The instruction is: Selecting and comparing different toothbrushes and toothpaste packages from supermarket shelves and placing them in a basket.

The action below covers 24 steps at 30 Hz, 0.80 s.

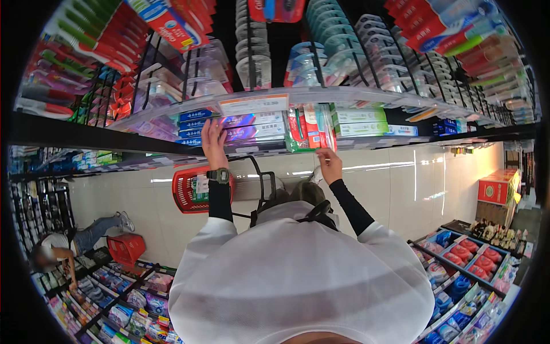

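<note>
My left hand [215, 144], with a digital watch [218, 175] at the wrist, is raised at the shelf, its fingers spread in front of blue toothpaste boxes [192, 124] and purple-and-white toothpaste boxes [253, 125]. Whether the fingertips touch the boxes cannot be told. My right hand [330, 165] is just below a red-and-green package [306, 129] that lies at the shelf's front edge; its fingers are curled near the lower right corner, and contact is unclear. To the right of the package are green-and-white boxes [361, 121].
Packaged toothbrushes [253, 69] hang on hooks above a price rail [254, 104]. A red shopping basket [182, 189] is low on my left beside a black frame. Another person [56, 247] leans over a display at far left, near a red basket [126, 248]. Goods bins [462, 258] stand behind me.
</note>
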Available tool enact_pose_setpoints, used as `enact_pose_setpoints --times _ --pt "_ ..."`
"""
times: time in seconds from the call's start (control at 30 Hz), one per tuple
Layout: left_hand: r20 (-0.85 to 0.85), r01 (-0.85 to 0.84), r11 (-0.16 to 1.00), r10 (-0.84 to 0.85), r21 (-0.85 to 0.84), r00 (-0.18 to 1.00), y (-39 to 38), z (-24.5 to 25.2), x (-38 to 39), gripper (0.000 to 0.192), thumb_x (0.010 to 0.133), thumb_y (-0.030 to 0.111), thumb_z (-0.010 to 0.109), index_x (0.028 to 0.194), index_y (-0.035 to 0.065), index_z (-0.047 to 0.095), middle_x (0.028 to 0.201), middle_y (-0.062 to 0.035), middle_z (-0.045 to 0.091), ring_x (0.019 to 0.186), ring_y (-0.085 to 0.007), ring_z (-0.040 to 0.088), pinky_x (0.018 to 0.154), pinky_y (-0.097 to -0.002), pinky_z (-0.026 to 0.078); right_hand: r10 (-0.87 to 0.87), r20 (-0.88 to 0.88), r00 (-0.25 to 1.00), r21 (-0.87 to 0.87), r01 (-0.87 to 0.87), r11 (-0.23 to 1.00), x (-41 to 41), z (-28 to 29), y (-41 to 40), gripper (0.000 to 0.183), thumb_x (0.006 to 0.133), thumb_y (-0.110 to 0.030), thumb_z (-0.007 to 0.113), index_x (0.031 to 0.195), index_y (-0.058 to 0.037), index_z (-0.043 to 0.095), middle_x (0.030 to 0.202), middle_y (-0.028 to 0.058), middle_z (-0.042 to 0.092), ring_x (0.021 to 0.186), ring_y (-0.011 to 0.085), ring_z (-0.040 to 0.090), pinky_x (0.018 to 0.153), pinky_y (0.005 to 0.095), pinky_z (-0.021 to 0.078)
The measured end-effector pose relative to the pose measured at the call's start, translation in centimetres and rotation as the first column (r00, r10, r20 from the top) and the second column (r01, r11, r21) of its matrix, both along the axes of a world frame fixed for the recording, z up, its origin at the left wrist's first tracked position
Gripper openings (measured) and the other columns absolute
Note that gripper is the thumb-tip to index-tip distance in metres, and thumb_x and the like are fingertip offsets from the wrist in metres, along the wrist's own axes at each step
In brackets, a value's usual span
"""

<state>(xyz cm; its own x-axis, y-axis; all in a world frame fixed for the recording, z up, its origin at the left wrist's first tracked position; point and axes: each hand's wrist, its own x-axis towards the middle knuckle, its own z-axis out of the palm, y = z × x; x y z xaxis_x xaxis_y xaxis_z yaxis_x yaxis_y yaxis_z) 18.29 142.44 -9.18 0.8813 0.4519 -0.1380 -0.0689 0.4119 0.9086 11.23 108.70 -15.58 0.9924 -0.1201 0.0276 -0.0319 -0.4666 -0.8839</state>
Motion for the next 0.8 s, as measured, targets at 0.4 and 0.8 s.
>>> enact_pose_setpoints --times 0.4,0.8 --pt "-0.137 0.532 0.843 -0.538 -0.074 0.832 -12.4 -1.1 -10.0 0.023 0.092 0.020 0.051 0.111 0.0065 0.055 0.098 -0.0064 0.061 0.079 -0.0118 0.058 0.075 -0.0276 0.048 -0.257 -0.679 0.688 0.568 0.714 0.410 2.4 -10.3 -5.4 0.044 0.078 -0.025 0.068 0.114 -0.0084 0.049 0.094 0.0062 0.059 0.082 0.0177 0.057 0.071 0.0332 0.0483" --pt "-0.175 0.785 0.616 -0.782 -0.066 0.599 -15.3 -2.2 -11.0 0.021 0.094 0.017 0.047 0.109 0.0049 0.055 0.094 -0.0049 0.062 0.078 -0.0098 0.057 0.074 -0.0245 0.047 0.153 -0.463 0.873 0.862 0.404 0.306 -0.3 -4.4 -4.2 0.023 0.089 -0.021 0.057 0.109 -0.0114 0.052 0.107 0.0019 0.060 0.095 0.0141 0.058 0.083 0.0317 0.0455"
